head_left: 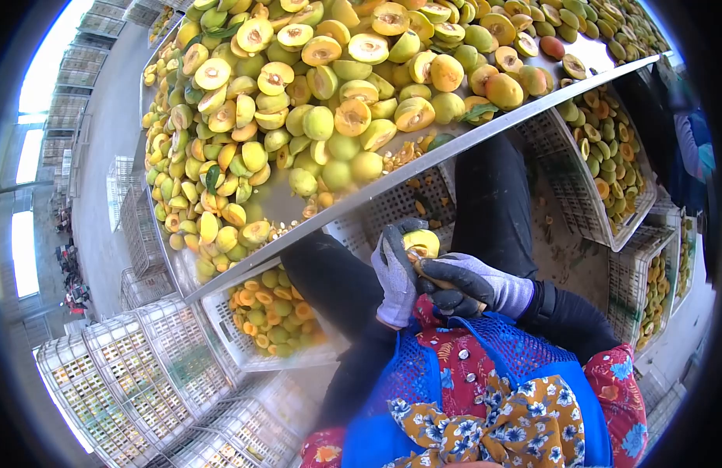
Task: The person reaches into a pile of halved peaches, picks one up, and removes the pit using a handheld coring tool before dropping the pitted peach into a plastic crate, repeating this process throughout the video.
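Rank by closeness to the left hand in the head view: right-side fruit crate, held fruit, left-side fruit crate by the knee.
1. Held fruit: at the left hand's fingers.
2. Left-side fruit crate: beyond the left knee.
3. Right-side fruit crate: past the right leg.

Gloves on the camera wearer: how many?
2: one on the left hand, holding the yellow fruit; one on the right hand, beside it. Neither is fully hidden.

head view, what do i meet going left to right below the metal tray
stacked crates, crate of fruit, gloved left hand, gloved right hand, more crates of fruit
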The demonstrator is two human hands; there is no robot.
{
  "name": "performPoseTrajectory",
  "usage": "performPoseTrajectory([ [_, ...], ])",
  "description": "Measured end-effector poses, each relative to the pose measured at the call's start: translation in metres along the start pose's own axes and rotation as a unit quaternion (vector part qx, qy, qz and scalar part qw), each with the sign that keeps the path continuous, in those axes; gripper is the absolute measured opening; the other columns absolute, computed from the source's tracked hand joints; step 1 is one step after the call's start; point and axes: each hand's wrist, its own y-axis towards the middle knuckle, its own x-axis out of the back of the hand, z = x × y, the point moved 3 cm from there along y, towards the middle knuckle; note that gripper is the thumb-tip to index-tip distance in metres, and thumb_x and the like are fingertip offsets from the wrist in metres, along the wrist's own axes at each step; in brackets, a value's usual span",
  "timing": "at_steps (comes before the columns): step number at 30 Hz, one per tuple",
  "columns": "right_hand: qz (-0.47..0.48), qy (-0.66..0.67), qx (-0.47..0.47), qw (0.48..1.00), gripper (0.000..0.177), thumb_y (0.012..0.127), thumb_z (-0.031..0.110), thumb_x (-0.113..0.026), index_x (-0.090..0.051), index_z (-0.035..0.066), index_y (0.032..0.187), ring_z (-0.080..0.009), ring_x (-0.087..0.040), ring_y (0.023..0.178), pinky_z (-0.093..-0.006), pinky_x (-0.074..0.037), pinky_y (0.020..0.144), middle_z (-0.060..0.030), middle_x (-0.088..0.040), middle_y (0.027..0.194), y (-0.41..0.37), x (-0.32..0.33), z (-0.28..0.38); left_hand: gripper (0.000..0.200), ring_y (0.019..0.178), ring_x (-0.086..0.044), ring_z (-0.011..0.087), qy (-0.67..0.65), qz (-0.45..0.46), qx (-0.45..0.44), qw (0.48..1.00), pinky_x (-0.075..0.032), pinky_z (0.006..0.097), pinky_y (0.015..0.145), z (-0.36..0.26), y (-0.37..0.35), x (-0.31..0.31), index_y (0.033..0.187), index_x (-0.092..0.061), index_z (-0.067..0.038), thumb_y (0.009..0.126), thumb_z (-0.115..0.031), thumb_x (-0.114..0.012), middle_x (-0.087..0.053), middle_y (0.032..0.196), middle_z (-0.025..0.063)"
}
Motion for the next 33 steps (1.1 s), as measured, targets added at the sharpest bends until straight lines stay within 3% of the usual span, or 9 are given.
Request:
performPoseTrajectory([
  [7,-0.155,-0.475,0.353,0.791,0.03,0.105,0.033,-0.045,-0.056,0.006,0.099,-0.0067,-0.05,0.053,-0.0235,-0.038,0.047,0.0013,-0.047,0.064,0.013,-0.001,-0.001,0.048,0.084,-0.066,0.0201,-0.156,-0.036,0.037,0.986,-0.056,0.032,0.077,-0.002,0.007,0.009,0.109,-0.062,-0.001,0.106,-0.042,-0.038,-0.068,0.098,0.0109],
  [8,-0.165,-0.37,0.28,0.87,0.029,0.105,0.033,-0.045,-0.056,0.006,0.1,-0.0071,-0.05,0.051,-0.0233,-0.037,0.046,0.001,-0.047,0.063,0.006,-0.007,0.005,0.04,0.086,-0.066,0.0213,0.172,0.012,-0.121,0.978,-0.056,0.0334,0.077,-0.017,0.008,0.017,0.111,-0.06,-0.001,0.104,-0.037,-0.043,-0.067,0.099,0.0109],
  [9,-0.171,-0.258,0.2,0.929,0.029,0.105,0.033,-0.045,-0.056,0.006,0.101,-0.0076,-0.049,0.049,-0.0231,-0.037,0.044,0.0007,-0.047,0.063,0.002,-0.012,0.01,0.033,0.089,-0.067,0.0225,0.463,-0.049,-0.284,0.838,-0.055,0.0348,0.078,-0.03,0.005,0.024,0.113,-0.058,-0.001,0.102,-0.031,-0.049,-0.066,0.1,0.0109],
  [15,-0.068,-0.03,0.103,0.992,0.032,0.102,0.037,-0.052,-0.054,0.01,0.118,-0.0077,-0.045,0.039,-0.019,-0.035,0.034,-0.0054,-0.056,0.066,0.001,0.003,0.028,0.045,0.098,-0.061,0.0415,0.318,-0.231,-0.095,0.914,-0.048,0.0423,0.09,-0.066,-0.02,0.147,0.125,-0.052,0.001,0.087,-0.018,-0.068,-0.06,0.109,0.021],
  [18,-0.003,0.041,0.095,0.995,0.034,0.103,0.033,-0.051,-0.05,0.008,0.125,-0.0068,-0.046,0.041,-0.0182,-0.034,0.035,-0.0092,-0.061,0.073,0.007,0.013,0.025,0.049,0.11,-0.057,0.0384,0.723,-0.286,-0.192,0.599,-0.046,0.0433,0.096,-0.107,-0.031,0.155,0.13,-0.05,0.001,0.09,-0.022,-0.067,-0.057,0.117,0.0215],
  [21,0.036,0.049,0.033,0.998,0.031,0.103,0.032,-0.051,-0.053,0.006,0.12,-0.0063,-0.046,0.041,-0.0165,-0.035,0.036,-0.0091,-0.061,0.074,0.026,0.03,0.015,0.053,0.114,-0.056,0.0387,0.515,-0.236,-0.102,0.818,-0.044,0.0442,0.099,-0.135,0.018,0.132,0.134,-0.048,0.0,0.091,-0.026,-0.064,-0.057,0.119,0.0245],
  [25,-0.076,-0.104,0.154,0.98,0.033,0.103,0.034,-0.049,-0.058,0.002,0.105,-0.0069,-0.046,0.041,-0.0168,-0.035,0.035,-0.0085,-0.061,0.071,0.019,0.006,0.021,0.045,0.103,-0.062,0.0427,0.692,-0.14,-0.198,0.68,-0.049,0.0466,0.091,-0.093,0.124,0.111,0.127,-0.053,-0.002,0.092,-0.03,-0.061,-0.059,0.121,0.0277],
  [31,0.097,0.129,0.086,0.983,0.042,0.103,0.036,-0.047,-0.054,-0.001,0.119,-0.0083,-0.046,0.039,-0.0178,-0.035,0.034,-0.0081,-0.057,0.066,0.015,0.03,0.017,0.033,0.076,-0.067,0.0236,0.265,-0.097,-0.175,0.943,-0.054,0.0295,0.056,-0.104,0.12,0.109,0.121,-0.055,-0.006,0.095,-0.024,-0.059,-0.065,0.093,0.0125],
  [33,0.137,0.191,0.052,0.971,0.044,0.103,0.036,-0.047,-0.051,-0.002,0.125,-0.0089,-0.046,0.038,-0.0181,-0.036,0.033,-0.0083,-0.057,0.065,0.015,0.021,0.02,0.031,0.066,-0.061,0.0109,0.151,-0.038,-0.034,0.987,-0.046,0.0196,0.047,-0.12,0.078,0.088,0.122,-0.055,-0.009,0.092,-0.012,-0.062,-0.061,0.092,0.0054],
])
